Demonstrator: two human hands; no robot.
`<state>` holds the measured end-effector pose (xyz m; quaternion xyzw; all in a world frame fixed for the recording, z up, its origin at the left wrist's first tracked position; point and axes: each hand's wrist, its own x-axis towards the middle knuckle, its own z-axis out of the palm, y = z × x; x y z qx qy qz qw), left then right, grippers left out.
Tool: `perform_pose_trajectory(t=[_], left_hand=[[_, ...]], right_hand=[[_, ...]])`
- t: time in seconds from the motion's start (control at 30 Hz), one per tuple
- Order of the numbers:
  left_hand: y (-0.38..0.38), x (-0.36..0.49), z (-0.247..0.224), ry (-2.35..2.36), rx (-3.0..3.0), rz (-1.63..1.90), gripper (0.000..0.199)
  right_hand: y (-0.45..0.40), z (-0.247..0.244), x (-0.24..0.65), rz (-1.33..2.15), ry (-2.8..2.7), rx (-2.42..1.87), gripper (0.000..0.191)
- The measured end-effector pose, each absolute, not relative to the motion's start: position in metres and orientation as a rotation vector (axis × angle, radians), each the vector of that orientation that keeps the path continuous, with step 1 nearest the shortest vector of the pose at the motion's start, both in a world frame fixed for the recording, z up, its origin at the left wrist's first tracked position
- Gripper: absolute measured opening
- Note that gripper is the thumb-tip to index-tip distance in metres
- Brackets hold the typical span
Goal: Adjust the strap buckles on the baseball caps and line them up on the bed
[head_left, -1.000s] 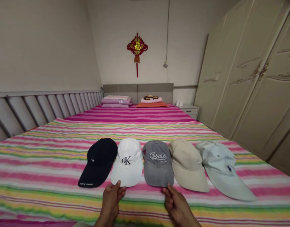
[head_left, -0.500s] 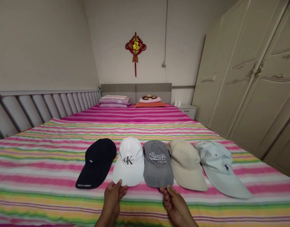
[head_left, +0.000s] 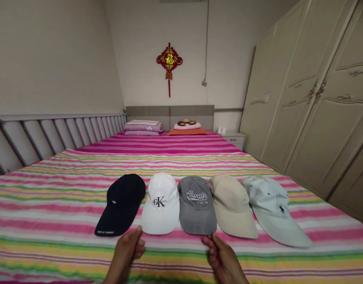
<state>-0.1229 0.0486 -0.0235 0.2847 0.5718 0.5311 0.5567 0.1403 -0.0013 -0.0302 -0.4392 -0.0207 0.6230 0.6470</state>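
Several baseball caps lie side by side on the bed, brims toward me. My left hand (head_left: 127,245) is just in front of the gap between the black cap (head_left: 122,205) and the white cap (head_left: 160,205). Its thumb is raised apart from the curled fingers, near the white brim's left corner, and nothing shows in its grasp. At the front edge of the grey "Always" cap (head_left: 197,209), my right hand (head_left: 221,252) pinches the brim between thumb and fingers. Right of it sit a beige cap (head_left: 233,205) and a pale grey-blue cap (head_left: 273,211).
A striped sheet (head_left: 181,260) covers the bed. Folded purple bedding (head_left: 144,128) and an orange pillow (head_left: 187,131) rest by the headboard (head_left: 193,114). A railing (head_left: 57,136) runs along the left; a wardrobe (head_left: 305,98) and nightstand (head_left: 234,139) stand at right.
My left hand has let go of the white cap's brim and shifted left toward the black cap. My right hand stays at the grey cap's brim, and the caps lie in the same order.
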Motion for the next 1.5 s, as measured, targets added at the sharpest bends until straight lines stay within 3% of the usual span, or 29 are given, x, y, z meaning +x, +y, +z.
perform_pose_trajectory(t=[0.2, 0.6, 1.13, 1.5], left_hand=[[0.038, -0.169, -0.03, 1.397, 0.327, 1.624, 0.004], [0.066, -0.163, -0.01, 1.343, 0.239, 1.657, 0.017], [0.061, -0.155, -0.023, 1.299, 0.294, 1.706, 0.016], [0.061, -0.146, -0.02, 1.313, 0.289, 1.713, 0.016]], right_hand=[[-0.016, -0.039, 0.161, 1.339, -0.086, -1.017, 0.037], [-0.02, -0.043, 0.162, 1.281, -0.209, -1.137, 0.047], [-0.021, -0.046, 0.161, 1.262, -0.273, -1.159, 0.061], [-0.022, -0.041, 0.158, 1.259, -0.273, -1.166, 0.059]])
